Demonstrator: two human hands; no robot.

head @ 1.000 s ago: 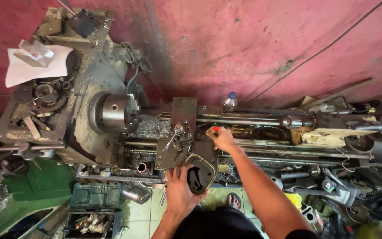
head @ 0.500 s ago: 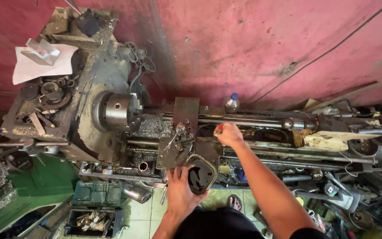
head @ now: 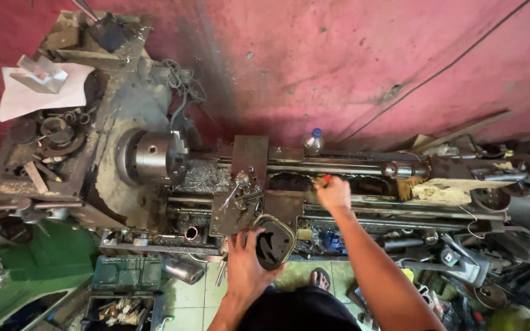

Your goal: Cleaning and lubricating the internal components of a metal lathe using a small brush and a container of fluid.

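Observation:
I look straight down on an old grimy metal lathe set against a red wall. My left hand rests on the rim of the carriage handwheel, a rounded metal ring at the machine's front. My right hand reaches over the lathe bed just right of the carriage and is closed around a small red-tipped tool. The bare steel chuck sits to the left of the carriage with nothing clamped in it.
A white sheet with a metal block lies on the headstock among rings and scraps. A small bottle stands behind the bed. The tailstock is at the right. Boxes of parts and scrap crowd the floor.
My right hand has slid a little to the right along the bed. The view has drifted slightly; my left hand stays on the handwheel.

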